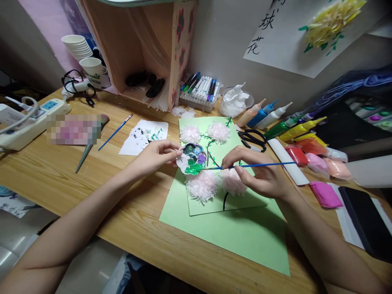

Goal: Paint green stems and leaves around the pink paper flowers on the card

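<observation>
My left hand (165,154) grips the rim of a small flower-shaped paint palette (183,163), whose wells hold green, purple, white and dark paint. In my right hand (254,169) is a thin blue paintbrush (266,165), its tip at the green paint on the palette's near side. Beneath both lies a light green card (196,209) with several fluffy pale pink paper flowers (202,186), black stems and small green leaves. A larger green sheet (226,237) lies under that card. The palette hides part of the card.
Scissors (252,140), paint bottles (269,113) and clay packets (326,194) line the right side, with a black phone (367,222) nearer. Behind are markers (200,90) and a tissue-filled tub (235,100). On the left are a paint-stained paper (143,136), another brush (114,132) and a power strip (36,122).
</observation>
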Action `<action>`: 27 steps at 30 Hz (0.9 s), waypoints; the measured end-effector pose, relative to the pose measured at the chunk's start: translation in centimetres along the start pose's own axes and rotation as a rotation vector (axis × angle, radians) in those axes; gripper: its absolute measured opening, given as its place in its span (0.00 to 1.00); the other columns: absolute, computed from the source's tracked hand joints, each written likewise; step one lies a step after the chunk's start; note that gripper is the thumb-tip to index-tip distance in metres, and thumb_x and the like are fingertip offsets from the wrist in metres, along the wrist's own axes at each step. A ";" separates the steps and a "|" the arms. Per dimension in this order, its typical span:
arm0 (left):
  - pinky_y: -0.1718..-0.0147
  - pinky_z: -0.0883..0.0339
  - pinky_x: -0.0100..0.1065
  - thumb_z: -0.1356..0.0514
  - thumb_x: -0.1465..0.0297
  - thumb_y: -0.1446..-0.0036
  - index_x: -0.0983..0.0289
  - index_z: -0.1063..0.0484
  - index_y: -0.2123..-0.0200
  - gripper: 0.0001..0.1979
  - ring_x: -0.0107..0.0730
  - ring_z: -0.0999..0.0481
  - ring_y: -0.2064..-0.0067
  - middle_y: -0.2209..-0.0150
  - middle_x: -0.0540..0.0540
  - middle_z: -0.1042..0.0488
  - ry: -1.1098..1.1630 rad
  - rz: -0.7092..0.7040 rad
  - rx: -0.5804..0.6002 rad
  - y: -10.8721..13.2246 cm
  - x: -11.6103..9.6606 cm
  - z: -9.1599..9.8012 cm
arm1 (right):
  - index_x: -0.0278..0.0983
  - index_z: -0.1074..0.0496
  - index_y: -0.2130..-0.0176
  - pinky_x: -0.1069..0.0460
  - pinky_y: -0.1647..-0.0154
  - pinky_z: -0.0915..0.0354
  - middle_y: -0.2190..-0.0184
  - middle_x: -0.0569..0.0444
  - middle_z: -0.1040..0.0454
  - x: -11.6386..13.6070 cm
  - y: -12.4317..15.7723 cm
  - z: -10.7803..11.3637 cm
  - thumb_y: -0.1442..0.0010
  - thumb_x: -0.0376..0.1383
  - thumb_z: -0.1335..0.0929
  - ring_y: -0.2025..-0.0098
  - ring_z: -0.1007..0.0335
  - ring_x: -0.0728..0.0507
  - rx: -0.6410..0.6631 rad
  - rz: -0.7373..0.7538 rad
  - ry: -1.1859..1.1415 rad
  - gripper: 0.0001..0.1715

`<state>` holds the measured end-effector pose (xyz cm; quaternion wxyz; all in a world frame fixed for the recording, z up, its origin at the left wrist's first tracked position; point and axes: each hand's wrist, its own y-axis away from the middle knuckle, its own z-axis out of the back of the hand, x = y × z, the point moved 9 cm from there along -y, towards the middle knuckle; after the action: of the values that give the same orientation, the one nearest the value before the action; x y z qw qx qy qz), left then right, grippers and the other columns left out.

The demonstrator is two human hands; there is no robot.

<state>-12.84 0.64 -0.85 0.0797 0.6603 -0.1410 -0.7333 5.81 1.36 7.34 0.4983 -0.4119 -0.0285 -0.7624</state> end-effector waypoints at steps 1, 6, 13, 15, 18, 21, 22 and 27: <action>0.66 0.29 0.31 0.33 0.61 0.55 0.65 0.25 0.66 0.16 0.30 0.24 0.66 0.69 0.53 0.23 0.004 0.001 0.000 0.0 0.0 0.0 | 0.39 0.30 0.62 0.50 0.65 0.34 0.69 0.52 0.27 0.1 0.0 0.0 0.42 0.27 0.39 0.65 0.31 0.46 0.004 0.004 -0.001 0.11; 0.66 0.29 0.32 0.33 0.60 0.55 0.65 0.26 0.67 0.16 0.30 0.24 0.66 0.69 0.53 0.23 -0.001 0.011 -0.007 0.0 0.2 0.1 | 0.38 0.30 0.63 0.50 0.64 0.34 0.68 0.52 0.27 0.1 -0.1 0.6 0.41 0.28 0.38 0.65 0.31 0.46 -0.021 0.000 -0.028 0.10; 0.67 0.27 0.31 0.34 0.59 0.54 0.64 0.25 0.67 0.16 0.30 0.23 0.68 0.68 0.54 0.22 -0.038 0.013 -0.012 -0.2 0.1 0.3 | 0.39 0.28 0.63 0.52 0.66 0.34 0.68 0.54 0.28 -2.1 1.8 4.8 0.36 0.34 0.39 0.66 0.30 0.47 -0.327 -0.105 -0.135 0.10; 0.67 0.27 0.31 0.34 0.59 0.53 0.64 0.25 0.67 0.15 0.30 0.23 0.68 0.67 0.54 0.21 -0.047 0.014 -0.014 -0.2 0.1 0.4 | 0.39 0.29 0.64 0.52 0.67 0.34 0.69 0.54 0.28 -2.9 2.7 5.6 0.36 0.35 0.39 0.67 0.30 0.47 -0.372 -0.154 -0.043 0.10; 0.66 0.26 0.31 0.34 0.58 0.53 0.63 0.25 0.66 0.15 0.30 0.22 0.68 0.67 0.54 0.21 -0.080 0.025 -0.026 -0.4 0.3 0.6 | 0.38 0.30 0.67 0.50 0.67 0.36 0.72 0.54 0.28 -3.3 3.6 5.8 0.37 0.34 0.39 0.69 0.30 0.46 -0.351 -0.201 0.174 0.09; 0.66 0.25 0.32 0.33 0.58 0.54 0.62 0.24 0.67 0.15 0.32 0.22 0.67 0.66 0.54 0.21 -0.104 0.034 -0.047 -0.5 0.3 0.8 | 0.38 0.32 0.69 0.50 0.68 0.36 0.74 0.54 0.28 -3.3 3.9 5.2 0.39 0.32 0.39 0.71 0.31 0.46 -0.308 -0.216 0.271 0.10; 0.66 0.25 0.33 0.33 0.58 0.54 0.62 0.24 0.67 0.15 0.33 0.22 0.67 0.66 0.54 0.21 -0.106 0.036 -0.052 -0.6 0.3 0.8 | 0.38 0.32 0.69 0.50 0.68 0.37 0.74 0.54 0.29 -3.3 3.8 4.9 0.39 0.32 0.39 0.71 0.31 0.46 -0.294 -0.220 0.275 0.09; 0.65 0.25 0.31 0.33 0.57 0.55 0.61 0.24 0.68 0.15 0.33 0.22 0.66 0.66 0.54 0.20 -0.125 0.036 -0.074 -0.6 0.1 1.1 | 0.37 0.33 0.70 0.51 0.69 0.38 0.74 0.54 0.29 -3.5 3.3 3.7 0.42 0.29 0.39 0.71 0.32 0.47 -0.230 -0.231 0.254 0.08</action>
<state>-13.89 1.28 -1.02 0.1084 0.6073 -0.1305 -0.7761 11.19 3.95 6.22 0.3566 -0.3607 0.0748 -0.8585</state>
